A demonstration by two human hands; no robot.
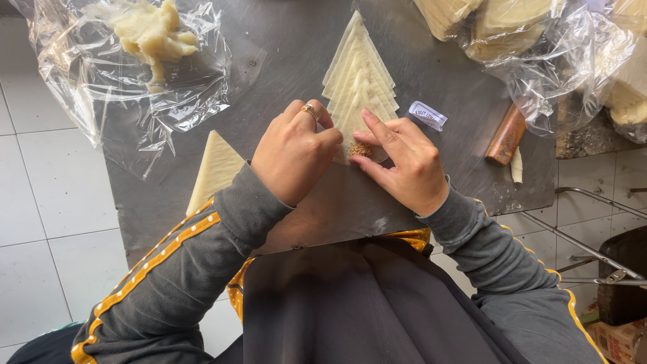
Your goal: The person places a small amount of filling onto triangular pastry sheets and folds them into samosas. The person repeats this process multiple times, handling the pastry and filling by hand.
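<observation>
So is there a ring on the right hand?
No, the ring sits on the left hand; the right hand shows bare fingers.

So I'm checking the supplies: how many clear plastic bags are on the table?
2. One bag at top left holds pale dough; another bag at top right holds stacked wrappers. More may lie beyond the frame.

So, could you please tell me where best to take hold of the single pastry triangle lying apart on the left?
Probably pinch the single pastry triangle at its top point, coming from the table's left edge: that tip lies bare, while the left hand and sleeve cover its lower right.
</observation>
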